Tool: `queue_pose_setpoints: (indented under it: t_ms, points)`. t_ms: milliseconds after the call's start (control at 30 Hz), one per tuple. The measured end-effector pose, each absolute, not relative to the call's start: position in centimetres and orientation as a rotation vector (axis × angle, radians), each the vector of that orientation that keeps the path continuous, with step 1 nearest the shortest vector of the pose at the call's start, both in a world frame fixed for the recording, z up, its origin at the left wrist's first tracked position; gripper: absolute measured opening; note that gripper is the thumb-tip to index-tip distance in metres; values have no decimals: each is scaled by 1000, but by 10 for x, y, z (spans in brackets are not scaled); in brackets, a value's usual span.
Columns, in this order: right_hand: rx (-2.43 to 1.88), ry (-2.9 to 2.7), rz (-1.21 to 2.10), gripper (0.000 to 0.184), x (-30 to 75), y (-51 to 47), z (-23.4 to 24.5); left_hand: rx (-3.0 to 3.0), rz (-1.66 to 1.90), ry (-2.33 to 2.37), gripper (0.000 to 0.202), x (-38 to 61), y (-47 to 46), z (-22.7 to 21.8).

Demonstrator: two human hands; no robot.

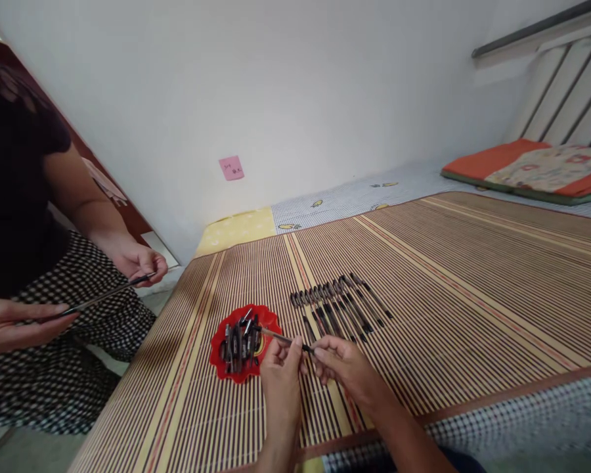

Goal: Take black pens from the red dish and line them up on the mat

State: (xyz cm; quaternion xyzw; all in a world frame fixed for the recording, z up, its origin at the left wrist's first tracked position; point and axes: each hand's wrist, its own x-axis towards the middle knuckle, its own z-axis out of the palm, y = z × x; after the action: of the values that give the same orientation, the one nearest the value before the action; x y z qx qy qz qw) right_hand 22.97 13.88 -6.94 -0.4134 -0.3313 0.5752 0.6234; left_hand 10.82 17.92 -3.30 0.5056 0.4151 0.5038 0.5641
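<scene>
A slender pen (282,337) with a clear barrel and dark ends is held just above the brown-and-tan striped slat mat (448,282), toward the mat's near edge. The pen is gripped between the thumb and curled fingers of the left hand (282,368), whose forearm is raised steeply from the near edge. The dark end is pinched by the right hand (342,358), its back turned upward and its forearm slanted in from the right. In this view, the pen's far end is crossed over a red, scalloped dish (272,319), in which dark pens (235,345) are piled. Beyond the right hand, a row of slim, dark pens (345,307) is laid side by side. At the mat's left edge, another pen (106,299) is held in both hands of a person (20,184) in a black top. Past the mat's far edge, a pale-blue and yellow patterned sheet (335,197) is exposed, and a folded orange-and-floral quilt (526,167) is placed near the far right corner. A pink note (231,168) is fixed to the white wall (354,98).
</scene>
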Motion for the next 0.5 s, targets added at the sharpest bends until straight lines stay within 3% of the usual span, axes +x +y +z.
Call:
queue_pose_setpoints:
  t_ms: [333,500]
  points:
    - [-956,-732,1305,33,227,141,-64,1323,1139,998,25,111,172,-11]
    - [-1048,-830,1204,27,235,140,-68,1230,1303,1027,24,104,177,-13]
